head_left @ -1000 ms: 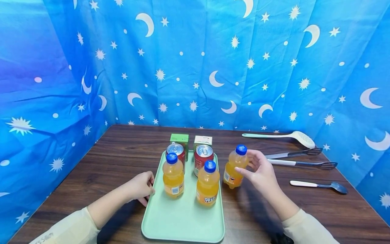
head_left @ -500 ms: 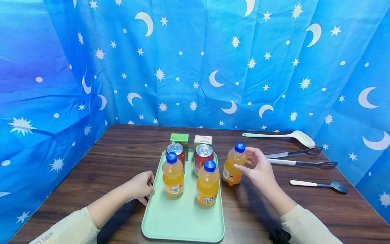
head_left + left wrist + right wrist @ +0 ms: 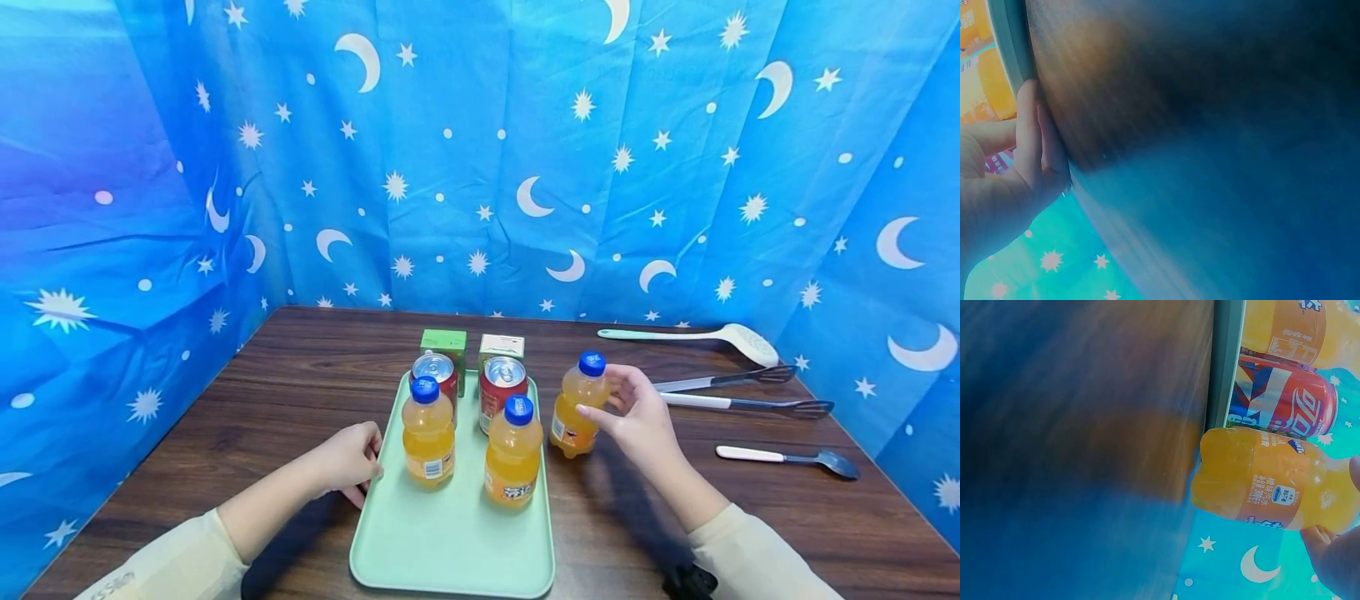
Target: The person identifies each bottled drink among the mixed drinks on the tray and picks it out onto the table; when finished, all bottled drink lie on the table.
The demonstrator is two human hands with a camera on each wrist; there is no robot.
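Observation:
In the head view my right hand (image 3: pixel 637 417) holds a small orange soda bottle (image 3: pixel 576 417) with a blue cap between thumb and fingers. The bottle is just off the right side of a pale green tray (image 3: pixel 450 550), its cap leaning a little to the right. My left hand (image 3: pixel 351 462) grips the tray's left rim, and the left wrist view shows its fingers (image 3: pixel 1030 134) right at that edge. Two more orange soda bottles, left (image 3: pixel 427 442) and right (image 3: pixel 513 462), stand on the tray. Behind them are two red soda cans, left (image 3: pixel 448 375) and right (image 3: pixel 501 392).
Two green boxes, left (image 3: pixel 444 338) and right (image 3: pixel 501 343), stand at the tray's far end. On the table's right lie a slotted turner (image 3: pixel 742 343), two dark-headed utensils, far (image 3: pixel 765 375) and near (image 3: pixel 780 406), and a spoon (image 3: pixel 825 461). A blue star-patterned cloth (image 3: pixel 480 167) hangs behind.
My right hand and its bottle have risen slightly and shifted a touch towards the tray, then stayed nearly still. The left hand keeps its place at the tray rim.

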